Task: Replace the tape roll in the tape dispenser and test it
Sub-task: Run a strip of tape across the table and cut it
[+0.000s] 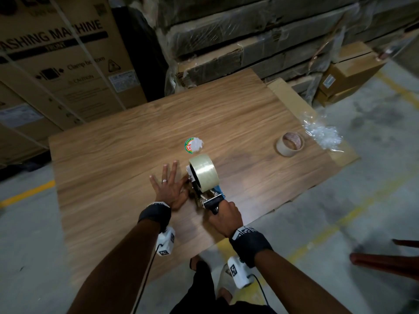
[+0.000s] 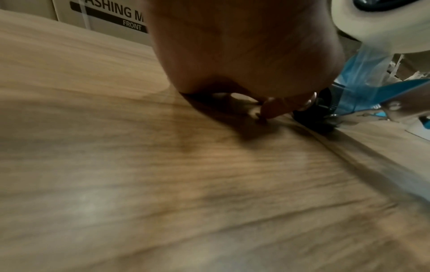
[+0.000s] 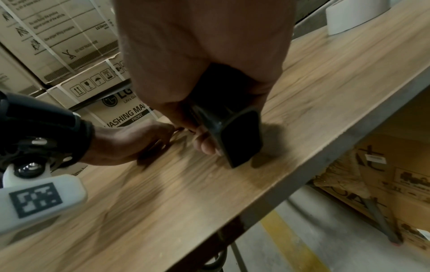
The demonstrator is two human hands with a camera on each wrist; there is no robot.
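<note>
Tape dispenser with a blue frame and black handle stands near the front middle of the wooden tabletop, and it carries a full roll of clear tape on its hub, the roll raised at the far end and the handle pointing back toward the person. The right hand has its fingers wrapped tight round the black handle, seen plainly in the right wrist view. The left hand lies flat on the tabletop just beside the dispenser's left side, fingers straight and spread, gripping nothing; a ring sits on one finger. In the left wrist view a strip of tape runs along the wood from the dispenser's front end toward the camera, with the thumb close to its edge; whether the thumb touches it cannot be told.

Beyond the dispenser, a little way off, lies a round green and red label with a bit of crumpled clear film on it. Well to the right sits an empty cardboard tape core, and near it, at the tabletop's right edge, a wad of clear plastic wrap. Large cartons printed "WASHING MACHINE" stand behind the tabletop on the left, wrapped flat packs are stacked behind it, and small boxes rest on the floor to the right.
</note>
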